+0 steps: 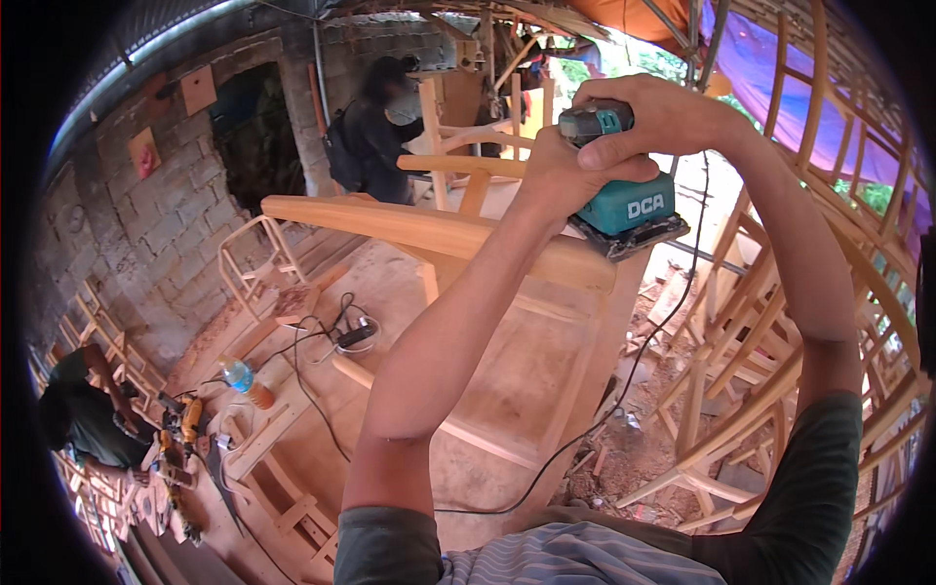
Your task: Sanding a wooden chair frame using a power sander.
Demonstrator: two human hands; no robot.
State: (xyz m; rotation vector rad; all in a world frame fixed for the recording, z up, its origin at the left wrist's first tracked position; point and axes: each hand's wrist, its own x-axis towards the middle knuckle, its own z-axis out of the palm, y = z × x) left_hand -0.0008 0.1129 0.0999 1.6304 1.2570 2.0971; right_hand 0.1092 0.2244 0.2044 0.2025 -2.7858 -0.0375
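Observation:
Both my hands grip a teal-and-black electric sander. My left hand is wrapped round its near left side, and my right hand is closed over its upper part. Beneath it, the sander's flat dark pad rests at the right end of a wooden chair frame; the exact contact is partly hidden. The frame's thick pale-brown rail stretches left from the sander, crossing behind my left forearm. A black power cord hangs at the right and curves back toward my waist.
A wooden worktable carries a socket block with tangled cords and a bottle. Yellow power tools lie lower left, near a person. Another person stands beyond the frame. Stacked chair frames crowd the right.

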